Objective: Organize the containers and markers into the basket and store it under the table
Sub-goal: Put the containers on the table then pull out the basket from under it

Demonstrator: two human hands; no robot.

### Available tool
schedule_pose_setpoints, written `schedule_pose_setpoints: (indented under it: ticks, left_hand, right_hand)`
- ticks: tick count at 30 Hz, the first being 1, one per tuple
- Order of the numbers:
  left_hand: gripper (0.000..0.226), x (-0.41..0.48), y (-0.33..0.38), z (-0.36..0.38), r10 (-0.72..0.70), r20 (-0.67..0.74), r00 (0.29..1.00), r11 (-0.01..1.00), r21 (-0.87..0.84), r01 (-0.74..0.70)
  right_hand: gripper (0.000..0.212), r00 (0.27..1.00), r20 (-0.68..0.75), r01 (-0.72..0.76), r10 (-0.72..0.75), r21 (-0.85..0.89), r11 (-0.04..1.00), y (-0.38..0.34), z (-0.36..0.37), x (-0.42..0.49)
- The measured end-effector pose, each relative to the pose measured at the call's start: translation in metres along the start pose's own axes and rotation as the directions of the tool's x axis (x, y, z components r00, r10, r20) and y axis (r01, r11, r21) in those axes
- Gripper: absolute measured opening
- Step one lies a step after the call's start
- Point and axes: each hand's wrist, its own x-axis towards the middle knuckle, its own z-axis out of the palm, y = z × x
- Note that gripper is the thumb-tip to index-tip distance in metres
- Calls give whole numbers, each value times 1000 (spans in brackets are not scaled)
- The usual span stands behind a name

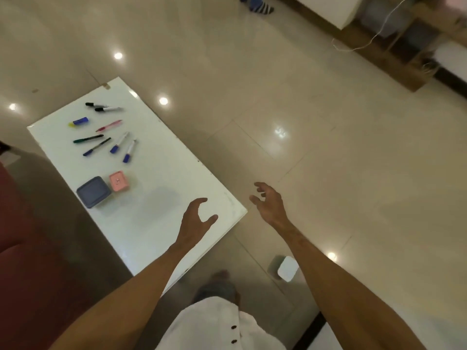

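Head view: person stands at the near corner of a white table (pixel 156 188), both arms stretched forward. Left hand (pixel 195 218) hovers over the bare near end of the table, fingers spread and curled, holding nothing. Right hand (pixel 267 202) is out past the table edge, above the floor, also spread and empty. Neither touches anything; the pose looks like a reach just starting, probably toward the table items.

Task things all sit on the table's far half. Grey container (pixel 93 192) and pink container (pixel 118 181) are just beside each other, lids on, nearest the hands. Beyond them lie the loose markers (pixel 121 142), fanned out and apart, so each likely needs its own pick. A blue-yellow eraser (pixel 78 121) lies among them.

No basket is clearly visible on the table. A grey-white bin-like object (pixel 284 268) stands on the floor near the person's feet; could be the basket, cannot tell. If so, it's low and off to the right, which may explain the right hand staying free. Nothing packed yet.
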Motion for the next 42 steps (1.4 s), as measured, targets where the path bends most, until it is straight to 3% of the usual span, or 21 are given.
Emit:
schedule_pose_setpoints:
  ticks: [10,18,23,28,30,37,42]
  left_hand:
    - [59,131,76,52,-136,-160,978,987,-110,120]
    - [59,212,150,55,-307,-356,883,935,-284,211]
    - [61,248,177,66,-474,-499,725,859,-442,257]
    - [63,257,216,94,-631,-594,500,770,-557,310]
    - [62,259,234,107,-699,-605,383,712,-641,287]
    - [56,279,262,157,-851,-520,75,525,-846,91]
    - [57,299,247,188,-920,-391,-4,391,-920,23]
  right_hand:
    - [55,945,302,197,-122,-230,953,-29,-70,174]
    - [56,828,528,405,-189,-328,854,-105,-113,307]
    - [53,671,691,602,-269,-295,742,-148,-102,391]
    - [54,371,888,799,-271,-157,580,-175,-101,445]
    - [55,285,924,839,-254,-113,532,-189,-104,460]
    - [52,71,990,935,-124,-23,353,-215,-70,476]
    - [47,16,998,927,-59,8,374,-208,-35,473]
